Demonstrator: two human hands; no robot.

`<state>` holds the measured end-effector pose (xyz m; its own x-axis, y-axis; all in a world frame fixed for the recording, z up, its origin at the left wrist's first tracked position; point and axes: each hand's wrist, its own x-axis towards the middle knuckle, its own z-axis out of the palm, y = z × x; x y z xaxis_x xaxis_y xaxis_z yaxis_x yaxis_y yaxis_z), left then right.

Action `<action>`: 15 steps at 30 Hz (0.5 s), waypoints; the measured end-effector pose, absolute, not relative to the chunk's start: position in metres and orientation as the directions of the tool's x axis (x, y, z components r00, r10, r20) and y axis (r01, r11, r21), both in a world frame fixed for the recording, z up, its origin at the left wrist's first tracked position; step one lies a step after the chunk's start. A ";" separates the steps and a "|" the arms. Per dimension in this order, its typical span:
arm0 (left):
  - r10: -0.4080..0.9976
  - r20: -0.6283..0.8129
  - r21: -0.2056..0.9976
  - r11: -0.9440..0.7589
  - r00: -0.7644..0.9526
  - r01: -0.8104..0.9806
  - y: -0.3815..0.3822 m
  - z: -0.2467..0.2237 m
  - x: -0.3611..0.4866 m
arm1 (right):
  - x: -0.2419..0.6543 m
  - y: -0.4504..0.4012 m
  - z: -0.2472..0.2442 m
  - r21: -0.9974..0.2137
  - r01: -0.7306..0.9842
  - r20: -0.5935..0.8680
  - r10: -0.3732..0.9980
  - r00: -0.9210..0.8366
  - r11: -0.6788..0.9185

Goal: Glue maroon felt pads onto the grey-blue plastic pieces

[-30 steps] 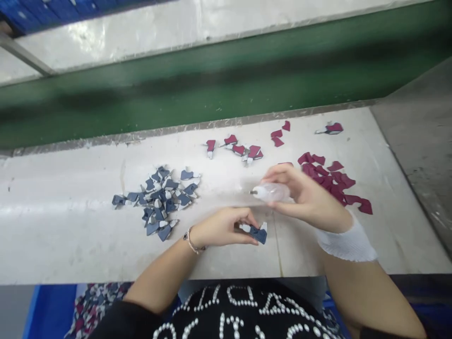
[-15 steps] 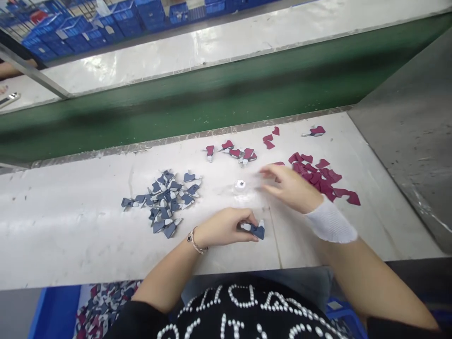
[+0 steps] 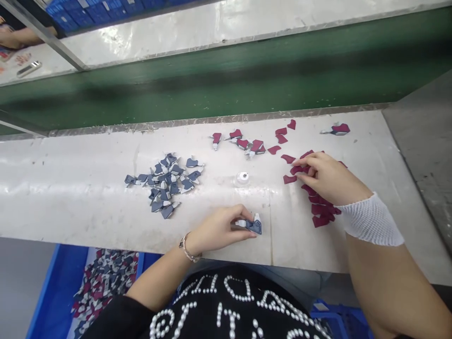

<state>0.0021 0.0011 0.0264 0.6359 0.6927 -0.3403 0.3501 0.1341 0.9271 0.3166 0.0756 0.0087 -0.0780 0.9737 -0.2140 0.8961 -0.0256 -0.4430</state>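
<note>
Near the front edge of the table, my left hand [image 3: 222, 228] is closed on a small dark-blue and light-grey plastic part [image 3: 253, 227], held between thumb and fingers. My right hand [image 3: 330, 181], with a white wristband, reaches over loose maroon flat pieces [image 3: 319, 209]. Its thumb and fingertips close around one maroon piece [image 3: 295, 170] at the left side of that pile; the palm hides part of the pile. Between the hands, farther back, stands a small round clear-and-white container [image 3: 242, 178] with a dark tip.
A heap of blue-and-grey parts [image 3: 165, 181] lies to the left. Several maroon-topped parts [image 3: 247, 145] lie at the back, another [image 3: 341, 129] at back right. A blue bin [image 3: 56, 287] of mixed parts stands below the table. A metal panel [image 3: 427, 141] borders the right.
My right hand has moved right, from beside the round container to the maroon pieces. My left hand still holds the blue-and-grey part, now turned slightly. The camera view has shifted.
</note>
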 end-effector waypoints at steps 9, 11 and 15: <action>0.730 -0.338 0.936 0.195 0.594 0.294 -0.005 0.024 0.017 | 0.334 0.108 0.010 -0.500 0.866 -0.297 0.932 -0.207 0.033; 0.744 -0.320 0.943 0.192 0.587 0.271 -0.006 0.023 0.021 | 0.335 0.109 0.019 -0.562 0.827 -0.306 0.921 -0.240 0.029; 0.823 -0.248 0.969 0.203 0.512 0.143 -0.009 0.014 0.027 | 0.324 0.081 0.043 -0.731 0.683 -0.259 0.920 -0.294 0.013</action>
